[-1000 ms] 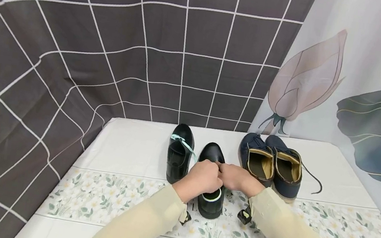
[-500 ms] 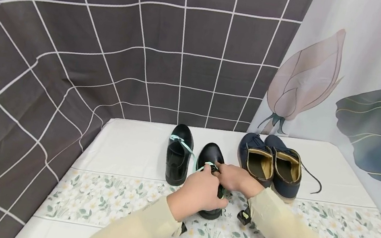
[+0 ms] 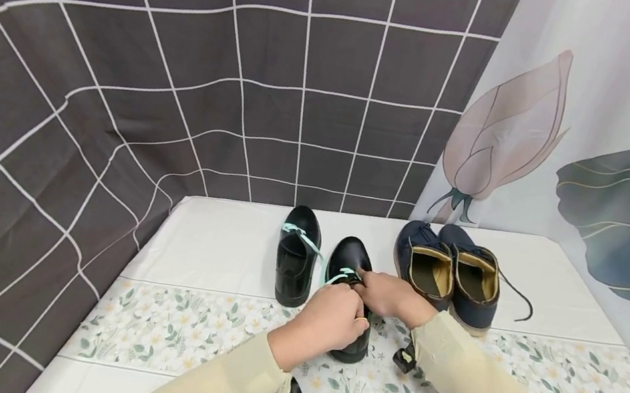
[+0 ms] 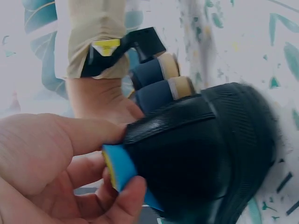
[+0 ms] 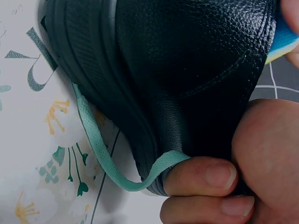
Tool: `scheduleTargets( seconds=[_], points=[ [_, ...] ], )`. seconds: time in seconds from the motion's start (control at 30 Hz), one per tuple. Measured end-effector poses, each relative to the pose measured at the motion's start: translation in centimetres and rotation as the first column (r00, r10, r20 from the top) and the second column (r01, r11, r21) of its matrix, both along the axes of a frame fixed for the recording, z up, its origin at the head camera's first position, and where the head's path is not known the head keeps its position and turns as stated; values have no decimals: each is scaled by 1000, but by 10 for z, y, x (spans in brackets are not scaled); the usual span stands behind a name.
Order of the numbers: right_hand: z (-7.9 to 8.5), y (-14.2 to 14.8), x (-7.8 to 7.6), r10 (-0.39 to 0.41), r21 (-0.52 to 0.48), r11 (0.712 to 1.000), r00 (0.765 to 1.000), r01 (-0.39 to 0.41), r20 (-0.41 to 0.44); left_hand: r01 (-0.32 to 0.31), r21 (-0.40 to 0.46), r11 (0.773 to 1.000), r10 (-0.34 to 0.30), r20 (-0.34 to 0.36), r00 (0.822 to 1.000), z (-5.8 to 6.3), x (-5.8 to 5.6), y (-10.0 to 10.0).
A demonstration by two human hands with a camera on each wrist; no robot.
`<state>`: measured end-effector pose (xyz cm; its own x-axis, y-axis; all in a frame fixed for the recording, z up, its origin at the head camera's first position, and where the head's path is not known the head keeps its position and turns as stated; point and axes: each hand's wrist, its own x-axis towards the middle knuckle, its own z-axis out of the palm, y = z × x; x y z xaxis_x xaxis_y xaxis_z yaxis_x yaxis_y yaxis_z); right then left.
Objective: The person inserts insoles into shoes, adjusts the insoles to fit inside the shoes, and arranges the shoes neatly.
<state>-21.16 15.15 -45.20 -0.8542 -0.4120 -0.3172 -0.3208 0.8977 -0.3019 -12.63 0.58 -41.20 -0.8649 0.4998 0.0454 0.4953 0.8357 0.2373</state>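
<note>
A black leather shoe (image 3: 350,254) with mint-green laces (image 5: 106,162) stands on the cloth, toe pointing away from me. My left hand (image 3: 331,316) is over its opening. In the left wrist view, that hand's thumb and fingers pinch a blue insole (image 4: 122,165) with a yellow underside, which sticks out of the shoe's opening at the heel. My right hand (image 3: 388,294) grips the shoe by its right side near the laces. A loop of lace hangs beside its fingers (image 5: 198,176) in the right wrist view. Most of the insole is hidden inside the shoe.
The other black shoe (image 3: 295,257), also mint-laced, stands just left. A pair of navy shoes (image 3: 475,279) with tan linings stands to the right, one lace trailing on the white cloth (image 3: 223,244). Behind rises a dark grid curtain (image 3: 332,118).
My left hand has left the laces, moved back toward me over the shoe's opening and taken hold of the insole. My right hand has stayed on the shoe.
</note>
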Motion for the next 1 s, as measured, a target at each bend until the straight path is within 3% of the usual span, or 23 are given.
scheduleTargets(
  seconds=[0.17, 0.33, 0.53, 0.7, 0.8, 1.0],
  points=[
    [0, 0, 0, 20, 11, 1000, 1000, -20, -21, -10, 33, 999, 11, -31, 999, -8, -7, 3],
    [0, -1, 1, 48, 15, 999, 998, -47, -48, -5, 9, 1000, 6, -86, 996, -12, -13, 6],
    [-2, -1, 1, 13, 11, 1000, 999, -13, -30, -20, -69, 997, 10, -134, 991, -16, -10, 5],
    [-3, -2, 2, 16, -1, 1000, 1000, -16, -18, 14, -167, 986, -49, -205, 978, -21, -3, 0],
    [-3, -3, 3, 20, -11, 1000, 1000, -20, -17, 44, -164, 985, -74, -185, 980, -19, 2, -5],
    [-2, -1, 3, -14, 17, 1000, 999, 14, -29, 131, -83, 988, -137, -70, 988, -15, 10, -17]
  ],
)
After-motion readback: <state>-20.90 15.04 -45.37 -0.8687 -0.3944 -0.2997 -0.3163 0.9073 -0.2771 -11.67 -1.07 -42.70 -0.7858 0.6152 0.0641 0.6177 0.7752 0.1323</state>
